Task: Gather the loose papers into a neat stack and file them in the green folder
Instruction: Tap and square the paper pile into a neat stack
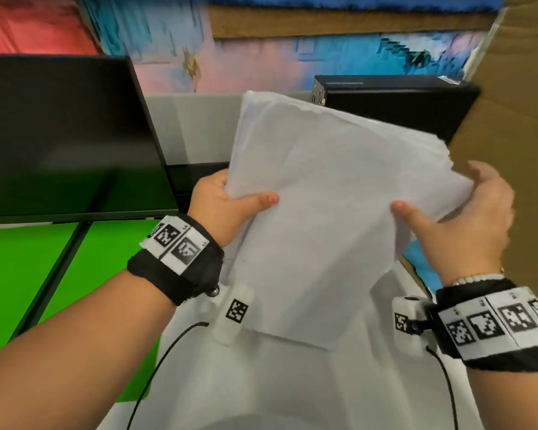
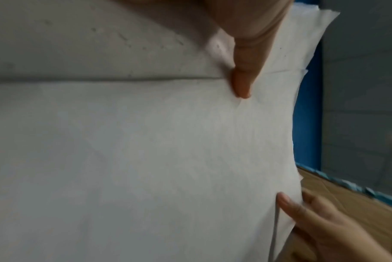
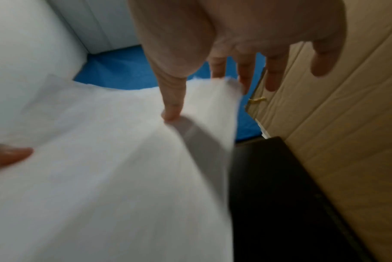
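Head view: papers pinched between both hands' fingers.

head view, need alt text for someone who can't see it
Two hands hold a stack of white papers up over a white table, the left hand gripping its left edge and the right hand its right edge, thumbs on top. A green folder lies open at the left, below a dark monitor.
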`<action>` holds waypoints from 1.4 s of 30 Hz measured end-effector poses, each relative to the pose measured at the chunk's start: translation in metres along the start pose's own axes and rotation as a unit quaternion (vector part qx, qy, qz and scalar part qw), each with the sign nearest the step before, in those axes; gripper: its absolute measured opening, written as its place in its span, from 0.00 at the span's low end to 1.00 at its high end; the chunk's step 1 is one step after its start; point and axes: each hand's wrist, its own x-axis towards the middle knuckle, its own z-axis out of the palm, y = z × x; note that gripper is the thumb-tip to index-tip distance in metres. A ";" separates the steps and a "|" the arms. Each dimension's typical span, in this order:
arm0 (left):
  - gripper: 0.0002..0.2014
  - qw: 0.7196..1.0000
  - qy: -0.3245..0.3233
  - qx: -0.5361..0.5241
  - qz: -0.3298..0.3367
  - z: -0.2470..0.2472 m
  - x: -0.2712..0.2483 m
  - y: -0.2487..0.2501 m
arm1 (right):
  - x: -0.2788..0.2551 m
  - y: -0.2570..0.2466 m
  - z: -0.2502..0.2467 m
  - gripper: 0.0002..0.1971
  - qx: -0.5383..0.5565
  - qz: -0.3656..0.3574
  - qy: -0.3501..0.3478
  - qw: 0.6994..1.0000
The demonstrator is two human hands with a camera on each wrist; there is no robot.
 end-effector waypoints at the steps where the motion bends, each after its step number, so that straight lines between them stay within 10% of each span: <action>1: 0.17 1.000 0.012 -0.017 -0.013 -0.001 0.000 -0.004 | 0.002 0.003 0.006 0.49 0.084 0.038 -0.019 0.996; 7: 0.11 0.998 -0.008 -0.048 -0.035 0.004 -0.010 -0.017 | -0.010 0.005 0.029 0.43 0.504 0.137 -0.204 0.828; 13: 0.09 1.000 0.001 -0.024 -0.007 0.012 -0.026 -0.018 | -0.027 -0.019 0.031 0.21 0.501 0.101 -0.143 0.847; 27: 0.26 0.985 -0.027 0.000 0.170 0.004 -0.022 0.010 | -0.021 -0.019 0.016 0.36 0.365 -0.175 -0.037 0.914; 33: 0.16 0.986 -0.046 -0.023 0.160 0.004 -0.019 0.013 | -0.004 -0.012 0.018 0.17 0.197 -0.287 -0.027 0.937; 37: 0.28 0.989 -0.037 -0.077 0.124 0.001 -0.012 0.007 | 0.001 -0.006 0.013 0.25 0.297 -0.200 -0.077 0.930; 42: 0.19 0.995 -0.048 -0.087 -0.025 0.009 -0.011 -0.008 | -0.008 -0.004 0.028 0.35 0.486 0.030 -0.252 0.836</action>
